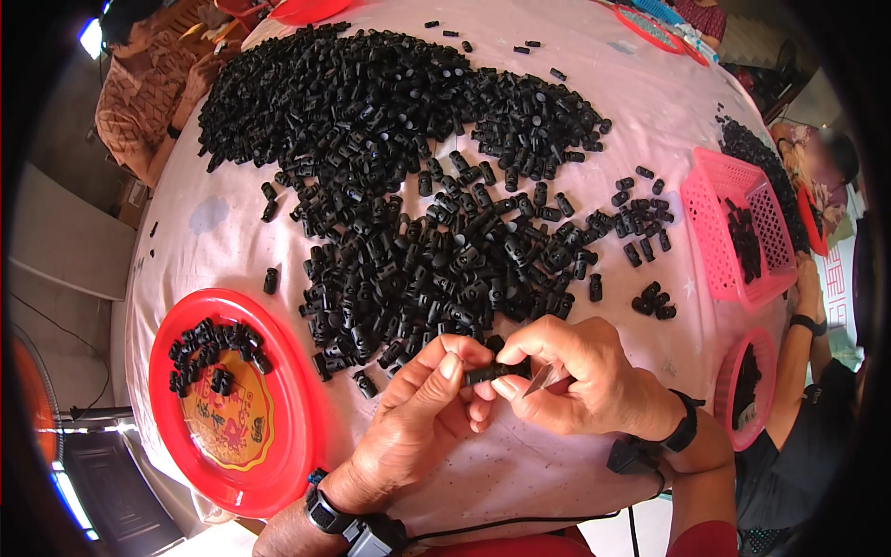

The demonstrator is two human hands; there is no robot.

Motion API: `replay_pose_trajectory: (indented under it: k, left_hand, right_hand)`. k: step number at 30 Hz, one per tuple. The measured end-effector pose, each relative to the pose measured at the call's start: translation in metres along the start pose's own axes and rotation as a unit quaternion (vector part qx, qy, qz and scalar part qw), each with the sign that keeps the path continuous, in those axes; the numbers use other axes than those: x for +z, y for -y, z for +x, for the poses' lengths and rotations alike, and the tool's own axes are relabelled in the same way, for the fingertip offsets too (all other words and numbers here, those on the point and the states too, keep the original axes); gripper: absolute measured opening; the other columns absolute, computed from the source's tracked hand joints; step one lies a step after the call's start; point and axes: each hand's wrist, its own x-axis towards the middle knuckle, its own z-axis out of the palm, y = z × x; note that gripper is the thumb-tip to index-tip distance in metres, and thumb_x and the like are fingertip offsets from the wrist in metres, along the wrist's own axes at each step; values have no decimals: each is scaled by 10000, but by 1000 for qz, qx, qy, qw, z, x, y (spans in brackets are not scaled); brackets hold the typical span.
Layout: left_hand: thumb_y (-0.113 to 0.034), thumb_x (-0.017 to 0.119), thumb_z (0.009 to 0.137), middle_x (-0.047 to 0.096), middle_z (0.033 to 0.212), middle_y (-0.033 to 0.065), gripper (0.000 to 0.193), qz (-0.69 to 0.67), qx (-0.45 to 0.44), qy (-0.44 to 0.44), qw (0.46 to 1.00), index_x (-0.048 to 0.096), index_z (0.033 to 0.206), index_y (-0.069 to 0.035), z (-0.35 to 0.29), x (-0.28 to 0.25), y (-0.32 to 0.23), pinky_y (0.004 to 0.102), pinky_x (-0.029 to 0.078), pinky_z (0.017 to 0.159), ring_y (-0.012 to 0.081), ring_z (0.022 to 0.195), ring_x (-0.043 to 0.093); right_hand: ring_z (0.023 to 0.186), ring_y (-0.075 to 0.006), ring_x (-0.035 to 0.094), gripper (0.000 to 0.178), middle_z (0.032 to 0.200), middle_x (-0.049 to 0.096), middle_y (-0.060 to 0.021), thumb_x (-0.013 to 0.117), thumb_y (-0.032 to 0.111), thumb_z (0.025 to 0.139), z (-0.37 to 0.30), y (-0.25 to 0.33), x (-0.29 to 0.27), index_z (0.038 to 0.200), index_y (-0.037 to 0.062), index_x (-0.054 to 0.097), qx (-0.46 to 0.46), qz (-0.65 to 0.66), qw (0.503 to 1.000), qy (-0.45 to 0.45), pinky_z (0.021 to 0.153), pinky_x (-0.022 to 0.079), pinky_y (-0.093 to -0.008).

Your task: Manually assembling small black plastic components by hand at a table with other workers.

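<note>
Just in front of the big pile, my two hands meet over a small black plastic cord lock [481, 376]. My left hand [418, 404] pinches one end between thumb and fingers. From the other side, my right hand [594, 376] closes its thumb and index finger at the far end of the piece. A thin, flat, blade-like piece [546, 379] shows within the right hand's grip; its exact kind is unclear. The fingers partly hide the cord lock. Beyond my hands spreads a large heap of black cord locks [418, 251].
A red plate [302, 408] with several cord locks stands at left. At right are a pink basket [715, 269] and a pink bowl [763, 371], both with black parts. People sit around the pink-covered table [232, 251]. A cable [520, 527] runs below my hands.
</note>
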Motion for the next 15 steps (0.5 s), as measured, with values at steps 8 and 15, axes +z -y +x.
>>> replay_pose_trajectory:
  k: [8,15]
  left_hand:
    - [-208,572,977,595,1012,-1,286,96,68,-11,993,555,1215,-51,0,2,3,257,460,829,81,868,545]
    - [-207,533,998,591,1045,-5,245,88,64,-3,994,555,1193,-61,-2,5,2,263,453,858,71,924,541]
  right_hand:
    - [468,-92,577,205,634,603,-35,753,120,795,0,3,11,862,38,578,-33,-14,998,-45,386,465,-239]
    - [597,-197,682,312,737,666,-72,773,278,800,-1,3,9,901,61,574,0,-41,999,-22,493,516,-287]
